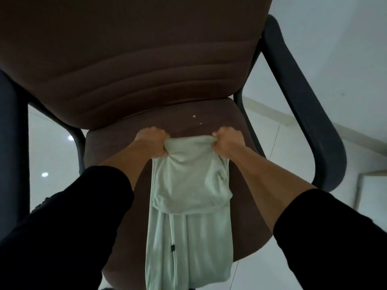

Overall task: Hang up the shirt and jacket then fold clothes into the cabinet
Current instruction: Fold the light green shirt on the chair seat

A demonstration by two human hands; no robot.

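Nearest to the camera, two black long sleeves (pixel 62 237) come in from the bottom corners, pushed up so the forearms are bare. Between them lies the pale mint-green soft garment (pixel 188 206), folded into a long narrow strip that runs from the near edge of the seat toward the backrest. A thin dark line, maybe a zipper, runs along its near half, and beside it sits a small dark tag (pixel 172 248); the writing on it is too small to read.

The garment rests on the brown fabric seat of the office chair (pixel 240 185). Its near end hangs a little over the near seat edge. On both sides of the strip, the brown seat stays uncovered.

At the far end of the strip, the left hand (pixel 151 141) and the right hand (pixel 228 141) each have their fingers curled closed around one corner of the folded cloth. The cloth edge is stretched between them.

Farther away, the brown padded backrest (pixel 136 59) stands just behind the hands. Dark grey plastic armrests (pixel 303 101) curve at the left and right. White glossy floor tiles (pixel 314 206) lie around the chair.
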